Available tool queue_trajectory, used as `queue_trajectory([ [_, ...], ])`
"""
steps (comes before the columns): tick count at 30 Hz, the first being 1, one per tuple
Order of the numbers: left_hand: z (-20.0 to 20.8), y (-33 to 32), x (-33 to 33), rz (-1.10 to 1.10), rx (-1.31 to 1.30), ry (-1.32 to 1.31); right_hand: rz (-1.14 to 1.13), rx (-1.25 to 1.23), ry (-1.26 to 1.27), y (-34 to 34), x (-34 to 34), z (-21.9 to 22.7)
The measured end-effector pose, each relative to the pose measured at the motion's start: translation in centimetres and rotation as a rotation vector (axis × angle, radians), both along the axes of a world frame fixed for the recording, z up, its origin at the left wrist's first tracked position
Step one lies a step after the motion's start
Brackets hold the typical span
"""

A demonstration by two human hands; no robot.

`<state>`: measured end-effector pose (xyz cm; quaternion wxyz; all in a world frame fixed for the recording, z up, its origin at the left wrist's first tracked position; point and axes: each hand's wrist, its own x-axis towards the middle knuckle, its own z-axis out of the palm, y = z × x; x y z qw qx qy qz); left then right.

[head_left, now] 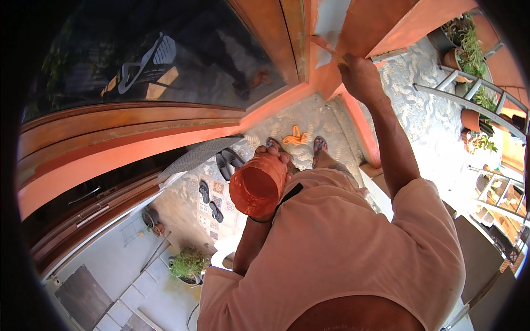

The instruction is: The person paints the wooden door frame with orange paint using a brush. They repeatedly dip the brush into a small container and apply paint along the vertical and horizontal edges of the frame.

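Note:
My left hand (280,156) is wrapped round a round paint pot (238,190), coated in orange-red paint, in front of my body. The pot's open mouth faces up, and its inside is wet with the same paint. My right arm reaches up and forward. In my right hand (360,78) is a paintbrush (334,54), gripped by its handle, its tip at the orange wall corner (327,74) beside the window frame. Just above the brush tip lies a pale grey patch (331,19) between orange-painted surfaces. Whether the bristles touch the wall I cannot tell.
A dark glass window (199,60) in a wooden frame (138,113) lies to the left. An orange cloth or cord (295,135) sits on the floor by my feet. Black sandals (227,164) are left of them. A metal ladder (480,102) and potted plants (472,55) stand right.

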<state>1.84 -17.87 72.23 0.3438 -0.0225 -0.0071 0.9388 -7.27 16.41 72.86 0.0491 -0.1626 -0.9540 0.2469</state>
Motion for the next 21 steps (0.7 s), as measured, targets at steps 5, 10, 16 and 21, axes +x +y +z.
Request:
queue_trajectory([
  [5, -0.1, 0.2, 0.5, 0.003, -0.047, -0.069, -0.126, -0.251, 0.290, -0.7, 3.3, 5.4],
  [10, 0.3, 0.4, 0.4, -0.001, -0.030, -0.076, -0.150, -0.241, 0.137, -0.9, 5.2, 1.8],
  [16, 0.1, 0.4, 0.4, 0.007, -0.043, -0.049, -0.076, -0.072, -0.305, -1.1, 1.3, -10.8],
  [21, -0.3, -0.2, 0.7, -0.026, -0.006, -0.068, -0.122, -0.136, -0.221, -0.8, -1.5, -16.7],
])
